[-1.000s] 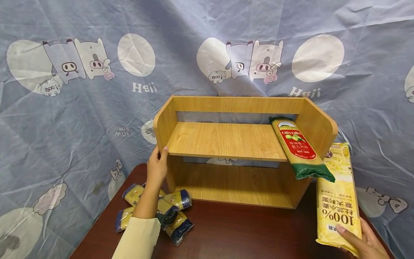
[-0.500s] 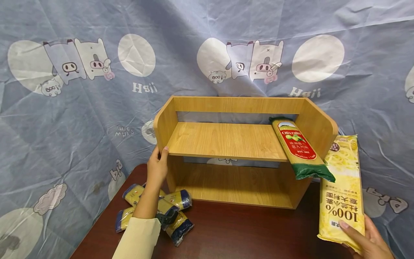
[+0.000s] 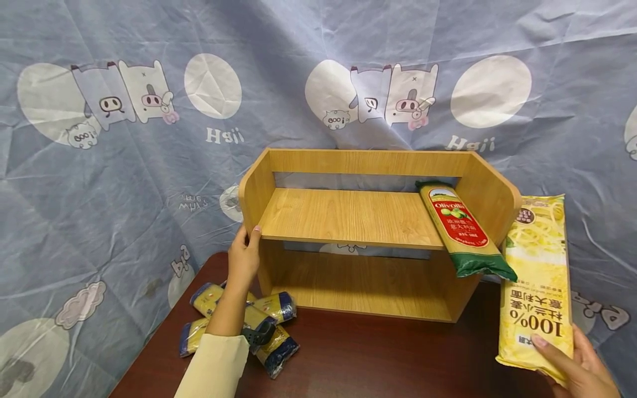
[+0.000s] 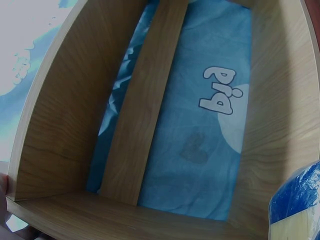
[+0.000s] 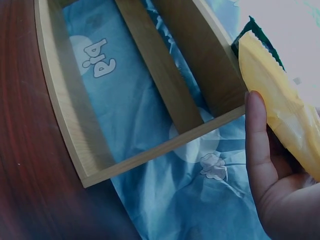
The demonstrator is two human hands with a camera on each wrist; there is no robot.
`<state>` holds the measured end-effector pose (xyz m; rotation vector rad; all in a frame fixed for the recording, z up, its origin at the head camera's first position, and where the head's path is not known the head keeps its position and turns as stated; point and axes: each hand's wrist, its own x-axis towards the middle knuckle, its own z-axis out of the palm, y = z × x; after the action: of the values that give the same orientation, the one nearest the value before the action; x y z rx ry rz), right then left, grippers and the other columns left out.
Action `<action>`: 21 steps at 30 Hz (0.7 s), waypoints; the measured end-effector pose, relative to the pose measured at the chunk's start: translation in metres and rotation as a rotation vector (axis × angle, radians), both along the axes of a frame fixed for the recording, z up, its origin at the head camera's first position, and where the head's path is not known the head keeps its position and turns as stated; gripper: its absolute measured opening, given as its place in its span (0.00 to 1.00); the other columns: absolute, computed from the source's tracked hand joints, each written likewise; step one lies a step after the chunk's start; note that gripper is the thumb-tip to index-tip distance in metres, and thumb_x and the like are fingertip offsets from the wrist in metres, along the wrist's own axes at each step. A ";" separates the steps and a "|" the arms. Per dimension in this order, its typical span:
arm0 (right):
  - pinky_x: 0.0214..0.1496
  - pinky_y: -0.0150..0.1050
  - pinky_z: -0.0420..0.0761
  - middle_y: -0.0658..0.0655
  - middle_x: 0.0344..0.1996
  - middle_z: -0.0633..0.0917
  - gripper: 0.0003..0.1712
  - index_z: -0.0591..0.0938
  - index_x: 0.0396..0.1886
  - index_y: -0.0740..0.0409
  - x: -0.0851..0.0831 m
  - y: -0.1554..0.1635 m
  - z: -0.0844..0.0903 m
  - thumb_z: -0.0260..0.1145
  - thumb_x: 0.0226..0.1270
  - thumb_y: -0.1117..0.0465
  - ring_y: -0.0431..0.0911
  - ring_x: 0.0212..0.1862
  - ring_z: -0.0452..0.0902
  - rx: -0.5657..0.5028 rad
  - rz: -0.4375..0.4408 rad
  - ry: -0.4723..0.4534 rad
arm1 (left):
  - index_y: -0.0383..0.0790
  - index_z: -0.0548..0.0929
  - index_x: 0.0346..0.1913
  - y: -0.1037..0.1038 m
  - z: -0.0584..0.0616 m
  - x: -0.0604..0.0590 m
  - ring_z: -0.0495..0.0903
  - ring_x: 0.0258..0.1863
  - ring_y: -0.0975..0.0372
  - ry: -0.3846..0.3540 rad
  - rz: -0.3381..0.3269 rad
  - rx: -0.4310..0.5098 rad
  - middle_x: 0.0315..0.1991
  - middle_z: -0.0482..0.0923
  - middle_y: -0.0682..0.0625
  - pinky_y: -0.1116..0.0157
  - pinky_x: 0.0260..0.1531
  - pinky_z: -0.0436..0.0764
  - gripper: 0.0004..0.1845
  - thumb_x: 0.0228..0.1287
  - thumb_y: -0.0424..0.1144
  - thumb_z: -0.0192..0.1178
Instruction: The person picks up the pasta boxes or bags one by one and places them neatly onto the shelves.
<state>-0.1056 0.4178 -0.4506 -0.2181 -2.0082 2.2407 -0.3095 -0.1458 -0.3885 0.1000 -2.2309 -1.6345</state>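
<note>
A wooden two-tier shelf (image 3: 358, 213) stands on a dark red table (image 3: 378, 359). My left hand (image 3: 245, 255) grips the shelf's left side panel, thumb on the front edge. At the lower right my right hand (image 3: 579, 367) holds a long yellow pasta packet (image 3: 538, 287) by its bottom end, upright beside the shelf's right panel. A green and red pasta packet (image 3: 460, 226) lies on the upper board at the right, its end overhanging the front. The right wrist view shows the yellow packet (image 5: 280, 107) against my fingers (image 5: 260, 150). The left wrist view shows the shelf's inside (image 4: 145, 105).
Several small blue and yellow pasta packets (image 3: 259, 326) lie in a heap on the table at the left, under my left forearm. A blue cloth with cartoon pigs (image 3: 149, 138) hangs behind and round the table. The shelf's lower compartment (image 3: 358, 282) holds nothing.
My right hand has lifted the yellow packet higher and a little to the right, beside the shelf's right panel. My left hand has stayed on the left panel.
</note>
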 end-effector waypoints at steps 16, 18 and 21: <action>0.03 0.42 0.54 0.48 0.38 0.91 0.29 0.67 0.67 0.40 0.004 0.013 0.015 0.49 0.77 0.75 0.42 0.22 0.85 -0.106 -0.009 0.290 | 0.57 0.71 0.72 0.001 -0.001 -0.001 0.79 0.61 0.46 -0.013 -0.013 0.014 0.64 0.78 0.41 0.46 0.62 0.76 0.28 0.76 0.61 0.49; 0.02 0.43 0.50 0.49 0.38 0.91 0.30 0.69 0.66 0.43 0.005 0.013 0.016 0.49 0.76 0.78 0.43 0.23 0.86 -0.137 -0.033 0.346 | 0.56 0.71 0.72 0.000 -0.001 -0.001 0.79 0.61 0.45 -0.015 -0.009 0.012 0.64 0.78 0.41 0.46 0.62 0.76 0.28 0.76 0.61 0.49; 0.06 0.34 0.69 0.53 0.41 0.91 0.33 0.72 0.67 0.48 0.004 0.013 0.017 0.46 0.73 0.82 0.46 0.29 0.89 -0.218 -0.017 0.447 | 0.56 0.71 0.72 0.000 -0.001 0.000 0.79 0.61 0.45 -0.017 -0.004 0.006 0.64 0.78 0.41 0.46 0.62 0.76 0.28 0.76 0.61 0.49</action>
<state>-0.1015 0.4306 -0.4334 0.2279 -1.5312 2.2446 -0.3100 -0.1459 -0.3892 0.1112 -2.2400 -1.6481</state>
